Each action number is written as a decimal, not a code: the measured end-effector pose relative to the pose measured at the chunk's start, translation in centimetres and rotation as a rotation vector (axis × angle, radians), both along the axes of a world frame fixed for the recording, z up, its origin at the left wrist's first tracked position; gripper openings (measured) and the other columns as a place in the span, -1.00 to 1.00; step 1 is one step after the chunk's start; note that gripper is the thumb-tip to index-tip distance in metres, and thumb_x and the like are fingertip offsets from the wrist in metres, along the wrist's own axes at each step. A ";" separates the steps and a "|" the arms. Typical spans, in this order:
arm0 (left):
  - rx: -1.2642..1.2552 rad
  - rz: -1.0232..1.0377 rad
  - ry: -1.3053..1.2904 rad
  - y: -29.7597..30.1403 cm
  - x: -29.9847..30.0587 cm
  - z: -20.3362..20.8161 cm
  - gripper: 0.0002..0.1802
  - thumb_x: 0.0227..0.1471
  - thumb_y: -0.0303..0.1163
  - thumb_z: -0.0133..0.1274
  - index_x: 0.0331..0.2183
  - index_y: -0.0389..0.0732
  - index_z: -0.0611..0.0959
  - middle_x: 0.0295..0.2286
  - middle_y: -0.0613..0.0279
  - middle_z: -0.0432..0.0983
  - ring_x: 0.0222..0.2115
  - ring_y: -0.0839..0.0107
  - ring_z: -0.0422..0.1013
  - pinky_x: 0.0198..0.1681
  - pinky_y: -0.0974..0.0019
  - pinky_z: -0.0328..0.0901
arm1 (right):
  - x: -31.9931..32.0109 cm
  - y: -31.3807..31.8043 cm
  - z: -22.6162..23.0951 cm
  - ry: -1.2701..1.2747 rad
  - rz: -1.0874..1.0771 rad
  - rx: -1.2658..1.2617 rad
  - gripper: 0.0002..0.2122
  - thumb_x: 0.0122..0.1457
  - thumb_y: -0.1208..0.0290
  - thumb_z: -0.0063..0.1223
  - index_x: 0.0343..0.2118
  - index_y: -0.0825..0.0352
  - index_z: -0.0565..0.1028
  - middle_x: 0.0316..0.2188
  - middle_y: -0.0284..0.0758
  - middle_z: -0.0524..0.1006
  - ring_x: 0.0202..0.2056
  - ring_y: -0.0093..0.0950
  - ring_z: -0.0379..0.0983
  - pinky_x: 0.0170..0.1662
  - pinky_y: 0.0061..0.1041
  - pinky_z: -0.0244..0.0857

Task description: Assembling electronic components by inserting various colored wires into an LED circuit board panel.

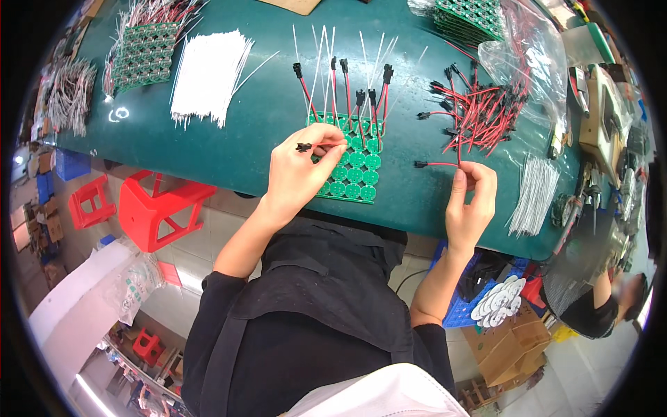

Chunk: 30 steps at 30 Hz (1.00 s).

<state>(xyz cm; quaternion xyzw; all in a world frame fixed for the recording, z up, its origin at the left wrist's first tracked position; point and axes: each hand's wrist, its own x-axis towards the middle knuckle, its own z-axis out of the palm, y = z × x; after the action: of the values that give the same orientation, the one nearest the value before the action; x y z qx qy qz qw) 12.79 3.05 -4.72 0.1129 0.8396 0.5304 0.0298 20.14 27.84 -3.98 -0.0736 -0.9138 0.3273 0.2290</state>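
Note:
My left hand (295,167) is closed in a pinch on a short red-and-black connector wire (303,147). Its black plug sticks out on the left, and the other end reaches the green circuit-board panel (356,176) of round boards. Several connector wires (345,68) and thin white wires (363,50) stand up from the panel's far rows. Over to the right, my right hand (472,201) pinches the end of another connector wire (434,165) at the near edge of a loose heap of red-and-black connector wires (483,111). The fingers hide part of that wire.
White wires (208,76) lie bundled left of the panel, with stacked wired boards (144,55) beyond. More thin wires (535,194) lie near the table's right side. A clear plastic bag (521,48) is behind the heap. Red stools (156,208) stand below the table edge.

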 end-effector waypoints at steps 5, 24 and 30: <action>-0.060 0.000 0.111 0.1 0.1 -0.5 -0.88 -0.03 -0.59 0.21 -0.36 -0.31 0.62 -0.42 0.22 0.60 -0.44 0.50 0.54 -0.36 0.46 0.43 | 0.1 -0.4 0.2 0.033 -0.001 -0.036 -0.89 0.14 0.66 0.09 -0.27 0.41 0.48 -0.35 -0.23 0.48 -0.36 -0.38 0.43 -0.31 -0.47 0.36; -0.190 0.042 0.356 0.8 0.3 -1.2 -0.86 -0.08 -0.55 0.26 -0.45 -0.32 0.59 -0.48 0.20 0.58 -0.56 0.46 0.51 -0.46 0.44 0.40 | 1.5 -2.3 0.9 -0.008 0.064 -0.343 -0.79 0.13 0.65 0.11 -0.15 0.42 0.51 -0.42 -0.36 0.46 -0.46 -0.64 0.36 -0.38 -0.66 0.29; -0.205 0.062 0.231 1.3 0.1 -0.5 -0.78 -0.13 -0.48 0.29 -0.47 -0.21 0.52 -0.52 0.32 0.51 -0.51 0.38 0.48 -0.43 0.30 0.36 | 3.1 -3.5 1.6 -0.191 0.245 -1.134 -0.74 0.14 0.70 0.04 -0.10 0.44 0.40 -0.40 -0.41 0.45 -0.40 -0.70 0.36 -0.36 -0.73 0.25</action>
<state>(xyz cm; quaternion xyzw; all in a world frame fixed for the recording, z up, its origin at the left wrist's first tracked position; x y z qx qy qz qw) 12.88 4.38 -5.24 0.1438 0.8904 0.4259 -0.0719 23.22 24.30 -2.40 -0.1077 -0.6144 0.7810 0.0311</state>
